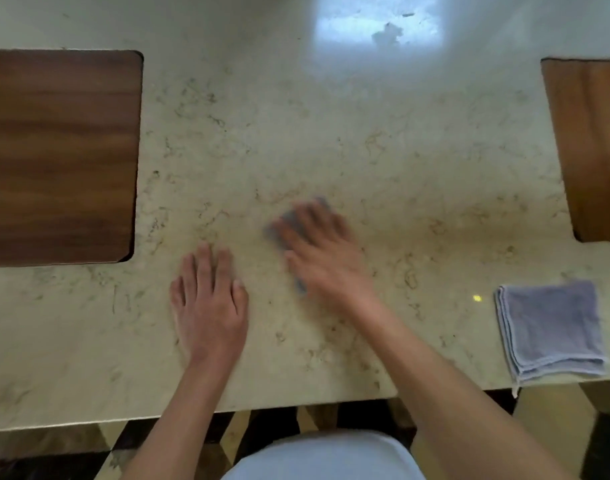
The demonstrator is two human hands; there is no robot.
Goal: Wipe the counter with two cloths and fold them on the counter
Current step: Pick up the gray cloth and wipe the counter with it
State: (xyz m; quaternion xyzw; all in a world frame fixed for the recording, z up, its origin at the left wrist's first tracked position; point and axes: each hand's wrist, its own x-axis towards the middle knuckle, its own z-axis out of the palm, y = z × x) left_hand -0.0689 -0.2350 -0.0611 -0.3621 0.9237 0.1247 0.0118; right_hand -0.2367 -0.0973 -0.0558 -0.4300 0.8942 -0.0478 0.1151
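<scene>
— What's nearest you?

— Dark and pale floor tiles [556,420] under the counter's edge. On the beige marbled counter [331,143], the left hand [210,306] lies flat, fingers spread, holding nothing.

— And the other one?

— The right hand [320,247] presses open-palmed on a blurred grey cloth [286,226], just beyond the left. A second cloth [549,327], lavender, sits folded in a square near the front edge, well off to the right.

— Farther back?

— A dark wooden board [57,154] on the left, a lighter wooden board [594,147] on the right, and a window glare [376,19] on the far stone.
</scene>
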